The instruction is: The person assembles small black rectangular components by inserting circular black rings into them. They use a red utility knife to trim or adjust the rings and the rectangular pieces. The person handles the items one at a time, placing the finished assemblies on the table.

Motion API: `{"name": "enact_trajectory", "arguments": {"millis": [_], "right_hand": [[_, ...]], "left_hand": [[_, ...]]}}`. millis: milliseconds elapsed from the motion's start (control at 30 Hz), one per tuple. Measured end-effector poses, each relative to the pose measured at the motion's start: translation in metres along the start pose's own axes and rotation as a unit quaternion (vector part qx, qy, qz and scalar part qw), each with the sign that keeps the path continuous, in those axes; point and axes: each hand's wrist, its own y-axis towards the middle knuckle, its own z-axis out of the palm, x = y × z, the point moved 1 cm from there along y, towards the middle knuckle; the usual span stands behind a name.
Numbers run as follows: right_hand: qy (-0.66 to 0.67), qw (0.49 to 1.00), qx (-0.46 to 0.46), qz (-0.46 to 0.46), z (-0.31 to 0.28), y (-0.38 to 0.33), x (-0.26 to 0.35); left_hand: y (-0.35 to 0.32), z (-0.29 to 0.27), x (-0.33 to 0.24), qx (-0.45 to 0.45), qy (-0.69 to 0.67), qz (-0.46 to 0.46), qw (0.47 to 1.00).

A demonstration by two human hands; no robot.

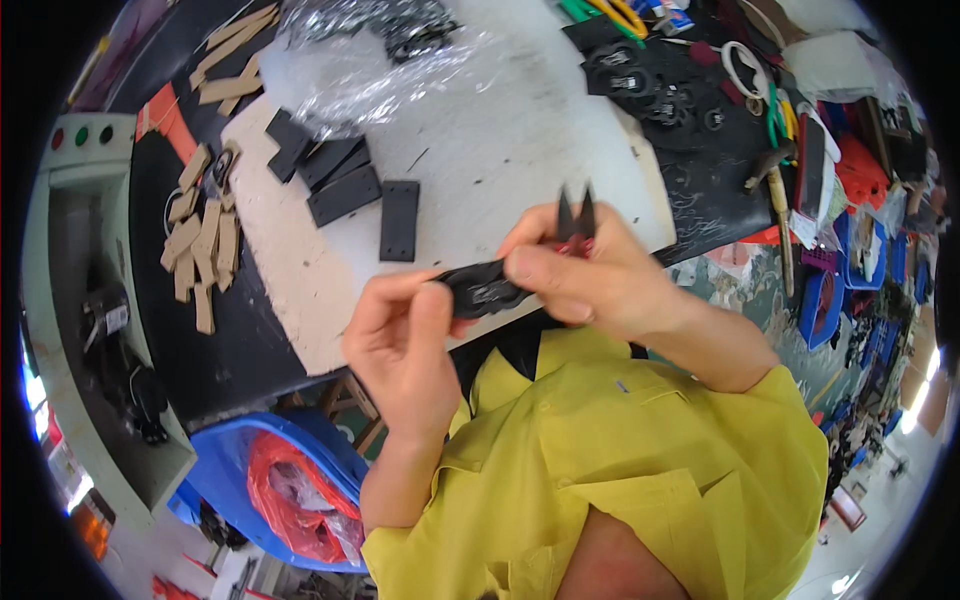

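Between my two hands, just over the table's near edge, is a small black strap-like piece (485, 291) with a wavy lower edge and pale marks. My left hand (405, 345) pinches its left end between thumb and fingers. The thumb and fingers of my right hand (610, 280) grip the other end. That same hand also keeps hold of a pair of snips (575, 218) with red handles, whose two dark pointed blades stick up apart from each other. Beyond my left hand, a flat black rectangular block (399, 222) with small holes lies near several similar blocks (345, 195).
Clear plastic film (390, 80) lies across the pale work board (530, 130). Cardboard strips (205, 245) are heaped at the left. Black parts (650, 95) and a hammer (778, 200) are at the right. Below the table's left edge stands a blue bin (235, 455) containing a red bag.
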Motion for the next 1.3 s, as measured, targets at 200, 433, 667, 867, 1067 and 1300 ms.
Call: {"name": "enact_trajectory", "arguments": {"millis": [200, 433, 667, 867, 1067, 1300], "right_hand": [[-0.198, 0.948, -0.109, -0.222, -0.024, 0.003, 0.030], [-0.584, 0.598, -0.424, -0.349, -0.117, 0.025, 0.084], [-0.566, 0.638, -0.205, -0.480, -0.060, 0.071, 0.087], [-0.602, 0.690, -0.102, -0.389, -0.034, 0.116, 0.072], [-0.473, 0.774, -0.119, -0.404, -0.030, 0.091, 0.052], [-0.466, 0.744, -0.182, -0.442, -0.022, 0.092, 0.047]], "left_hand": [[0.034, 0.012, -0.010, 0.060, 0.229, 0.120, 0.964], [0.138, 0.025, -0.032, 0.058, 0.516, 0.318, 0.793], [0.189, 0.040, -0.025, -0.012, 0.699, 0.271, 0.662], [0.180, 0.029, -0.021, 0.055, 0.526, 0.242, 0.814], [0.129, 0.020, -0.023, 0.037, 0.441, 0.327, 0.835], [0.125, 0.017, -0.012, 0.029, 0.415, 0.428, 0.803]]}}
